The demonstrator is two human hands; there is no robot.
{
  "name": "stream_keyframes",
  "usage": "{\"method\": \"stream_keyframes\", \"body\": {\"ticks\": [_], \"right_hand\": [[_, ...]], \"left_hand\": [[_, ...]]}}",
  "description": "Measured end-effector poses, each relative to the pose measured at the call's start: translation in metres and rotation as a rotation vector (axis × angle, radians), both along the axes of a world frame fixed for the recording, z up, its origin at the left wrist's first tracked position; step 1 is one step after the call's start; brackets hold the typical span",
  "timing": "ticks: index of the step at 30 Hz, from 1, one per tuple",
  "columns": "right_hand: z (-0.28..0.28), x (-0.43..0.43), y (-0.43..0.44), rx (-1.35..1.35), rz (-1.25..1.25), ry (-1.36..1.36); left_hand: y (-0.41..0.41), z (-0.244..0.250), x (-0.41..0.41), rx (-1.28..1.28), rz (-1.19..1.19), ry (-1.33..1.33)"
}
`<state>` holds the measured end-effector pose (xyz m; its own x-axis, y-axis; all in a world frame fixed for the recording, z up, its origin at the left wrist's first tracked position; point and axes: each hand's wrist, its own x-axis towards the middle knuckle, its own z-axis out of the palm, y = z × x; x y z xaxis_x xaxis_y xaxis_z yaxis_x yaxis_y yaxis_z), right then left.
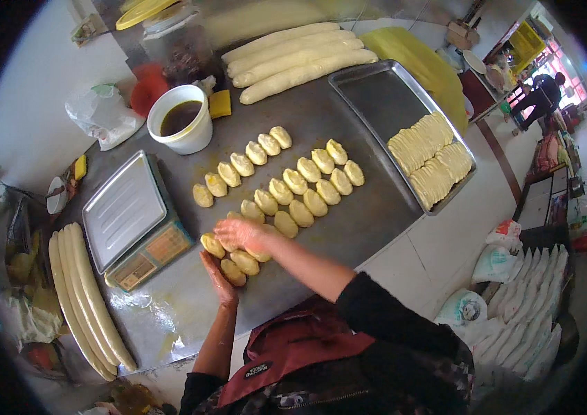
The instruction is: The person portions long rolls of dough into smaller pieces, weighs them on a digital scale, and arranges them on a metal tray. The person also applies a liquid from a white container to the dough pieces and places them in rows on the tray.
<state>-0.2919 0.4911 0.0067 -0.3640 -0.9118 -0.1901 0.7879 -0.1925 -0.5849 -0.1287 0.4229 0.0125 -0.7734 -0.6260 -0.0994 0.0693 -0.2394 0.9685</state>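
Observation:
Rows of small oval dough pieces (294, 181) lie on a dark metal worktable (324, 259), their tops pale yellow and shiny. My right hand (239, 233) reaches over the near end of the two front rows, palm down, and covers some pieces; whether it presses them I cannot tell. At that same end my left hand (220, 277) rests on edge beside the last dough pieces (233, 272), its fingers extended along them. Neither hand is seen gripping anything. A separate row of dough pieces (242, 164) lies farther back.
A weighing scale (127, 207) stands at left, beside long dough ropes (86, 301). A white tub (182, 129) of dark liquid stands behind. More dough ropes (298, 59) lie at the back. A metal tray (363, 111) at right holds flattened dough slices (426, 155). A person (540, 96) is far off.

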Motion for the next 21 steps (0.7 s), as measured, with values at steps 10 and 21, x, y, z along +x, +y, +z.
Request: {"method": "stream_keyframes", "body": {"ticks": [10, 21], "right_hand": [[0.038, -0.213, 0.249, 1.409, -0.702, 1.361], [0.043, -0.161, 0.274, 1.228, -0.164, 1.748]], "left_hand": [[0.064, 0.066, -0.055, -1.231, -0.395, -0.491], [0.167, 0.056, -0.197, -1.585, -0.948, -0.143]]}}
